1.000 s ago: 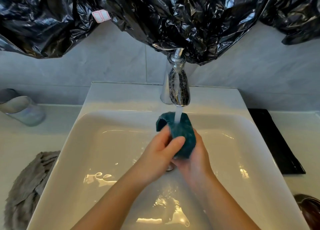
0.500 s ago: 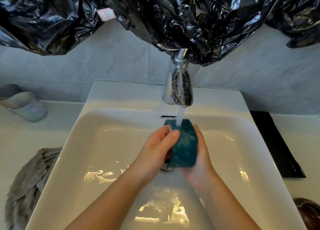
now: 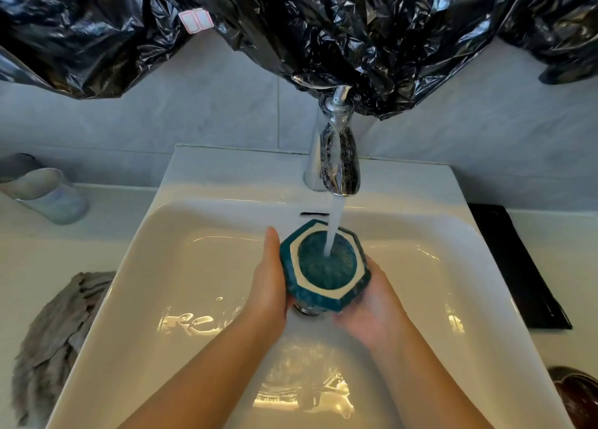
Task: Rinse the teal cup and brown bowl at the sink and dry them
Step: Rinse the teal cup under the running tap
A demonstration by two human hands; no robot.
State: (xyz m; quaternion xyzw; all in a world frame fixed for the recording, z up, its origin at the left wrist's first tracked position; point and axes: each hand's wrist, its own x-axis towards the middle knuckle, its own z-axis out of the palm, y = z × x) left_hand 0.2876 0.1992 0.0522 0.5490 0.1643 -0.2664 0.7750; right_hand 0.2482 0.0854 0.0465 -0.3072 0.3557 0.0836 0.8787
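White sink: teal cup under tap, L hand flat against side, R hand grip curled beneath.

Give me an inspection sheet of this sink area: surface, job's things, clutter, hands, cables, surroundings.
Surface: white sink wet; tap running.
Job's things: teal cup under the stream, one end facing up; brown bowl beside the sink at lower right, mostly out of frame; grey cloth on the counter at left.
Clutter: glass tumbler at left; black tray at right.
Hands: left hand flat against the teal cup's left side; right hand cradles it from below, fingers hidden.
Cables: nothing seen.
Surroundings: black plastic sheet hangs over the grey tiled wall.
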